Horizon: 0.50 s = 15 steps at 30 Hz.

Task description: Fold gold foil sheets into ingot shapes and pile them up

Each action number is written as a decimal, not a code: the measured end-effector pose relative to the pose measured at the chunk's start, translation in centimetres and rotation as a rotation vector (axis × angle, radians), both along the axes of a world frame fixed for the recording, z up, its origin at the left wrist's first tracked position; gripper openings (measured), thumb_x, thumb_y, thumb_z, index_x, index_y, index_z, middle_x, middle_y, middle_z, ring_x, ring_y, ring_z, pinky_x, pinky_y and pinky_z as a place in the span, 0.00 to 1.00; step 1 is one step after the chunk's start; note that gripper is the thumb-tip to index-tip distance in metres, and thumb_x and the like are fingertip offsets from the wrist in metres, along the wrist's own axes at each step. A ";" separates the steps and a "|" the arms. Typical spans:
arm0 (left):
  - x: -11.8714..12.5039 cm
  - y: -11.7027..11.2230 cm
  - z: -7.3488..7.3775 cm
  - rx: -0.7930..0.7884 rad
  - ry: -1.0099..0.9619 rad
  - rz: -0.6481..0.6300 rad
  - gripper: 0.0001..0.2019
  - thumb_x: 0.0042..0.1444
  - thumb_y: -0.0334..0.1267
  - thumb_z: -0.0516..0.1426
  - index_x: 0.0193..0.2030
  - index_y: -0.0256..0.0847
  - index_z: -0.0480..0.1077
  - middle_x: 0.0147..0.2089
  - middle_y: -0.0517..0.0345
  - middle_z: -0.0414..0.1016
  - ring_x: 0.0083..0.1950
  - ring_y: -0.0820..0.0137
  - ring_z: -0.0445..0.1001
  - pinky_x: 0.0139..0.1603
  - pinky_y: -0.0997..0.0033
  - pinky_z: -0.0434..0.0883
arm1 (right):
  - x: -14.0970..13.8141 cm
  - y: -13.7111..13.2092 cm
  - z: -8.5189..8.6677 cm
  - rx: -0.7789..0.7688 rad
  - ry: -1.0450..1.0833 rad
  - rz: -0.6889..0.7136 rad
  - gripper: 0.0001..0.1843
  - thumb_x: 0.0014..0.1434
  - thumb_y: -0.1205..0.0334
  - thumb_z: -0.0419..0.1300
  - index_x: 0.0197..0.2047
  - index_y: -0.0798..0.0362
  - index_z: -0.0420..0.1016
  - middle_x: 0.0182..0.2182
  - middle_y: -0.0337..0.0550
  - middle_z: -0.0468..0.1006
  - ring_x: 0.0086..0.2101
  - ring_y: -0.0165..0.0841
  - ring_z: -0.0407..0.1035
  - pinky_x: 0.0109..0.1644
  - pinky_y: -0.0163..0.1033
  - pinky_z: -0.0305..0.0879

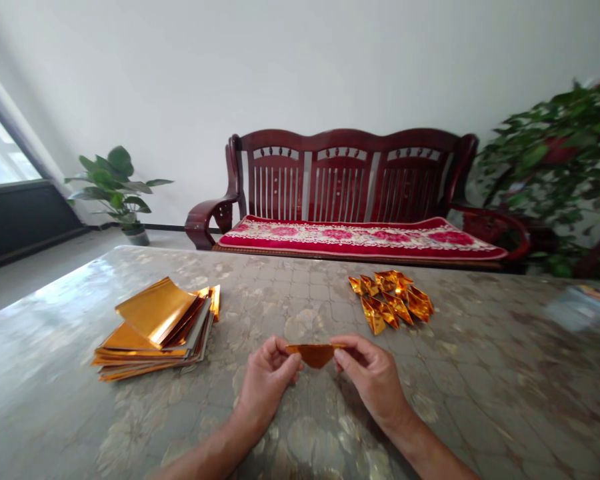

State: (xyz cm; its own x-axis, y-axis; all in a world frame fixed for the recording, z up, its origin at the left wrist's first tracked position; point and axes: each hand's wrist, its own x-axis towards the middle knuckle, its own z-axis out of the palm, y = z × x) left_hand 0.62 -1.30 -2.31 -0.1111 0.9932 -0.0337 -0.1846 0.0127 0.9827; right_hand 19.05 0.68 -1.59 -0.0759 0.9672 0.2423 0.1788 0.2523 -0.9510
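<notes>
Left hand (267,383) and right hand (373,380) pinch folded gold foil (315,355) above marbled tabletop (290,293); foil sheet stack (155,333) lies left, folded foil pieces (393,300) right.

Bright daylight from the window (3,143) at left, blown out there; even pale light on the wall (300,73); broad glare on the mottled table top (40,340); hot glints on the gold foil sheets (155,310); folded foil piece (315,355) duller; soft shadow by the right hand (373,377); edges bent by wide lens; mostly sharp.

No words, labels, brands or numbers can be read in this view
</notes>
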 end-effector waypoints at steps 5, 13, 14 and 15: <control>-0.6 0.1 -1.0 0.125 0.142 0.048 0.11 0.51 0.38 0.63 0.37 0.41 0.66 0.30 0.63 0.74 0.29 0.72 0.74 0.29 0.77 0.69 | 0.2 0.0 0.0 0.182 -0.135 -0.034 0.04 0.57 0.62 0.61 0.34 0.52 0.76 0.26 0.39 0.76 0.26 0.31 0.69 0.32 0.33 0.66; -3.0 -0.1 -0.1 0.412 0.753 -0.113 0.06 0.62 0.32 0.55 0.37 0.43 0.73 0.34 0.60 0.76 0.37 0.71 0.74 0.41 0.75 0.67 | 0.9 0.2 -0.5 0.308 -0.323 0.121 0.07 0.61 0.68 0.58 0.36 0.50 0.77 0.29 0.39 0.76 0.32 0.32 0.71 0.38 0.34 0.66; -3.1 -0.1 0.0 0.433 0.774 -0.136 0.07 0.62 0.31 0.54 0.37 0.43 0.73 0.35 0.60 0.76 0.38 0.71 0.74 0.41 0.76 0.67 | 1.0 0.3 -0.6 0.301 -0.331 0.134 0.07 0.61 0.68 0.58 0.36 0.50 0.77 0.30 0.39 0.76 0.33 0.32 0.72 0.39 0.34 0.66; -3.2 0.0 0.0 0.446 0.786 -0.156 0.08 0.63 0.31 0.54 0.36 0.42 0.73 0.35 0.60 0.75 0.39 0.71 0.74 0.42 0.76 0.67 | 1.0 0.3 -0.8 0.297 -0.335 0.144 0.08 0.61 0.69 0.58 0.36 0.49 0.77 0.30 0.39 0.76 0.33 0.32 0.72 0.39 0.34 0.66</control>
State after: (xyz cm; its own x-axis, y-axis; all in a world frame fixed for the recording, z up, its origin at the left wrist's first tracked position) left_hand -2.63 -1.33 -2.26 0.1964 0.9016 0.3853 0.5109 -0.4295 0.7446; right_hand 20.09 1.01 -2.35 -0.3256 0.8335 0.4463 0.4066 0.5496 -0.7298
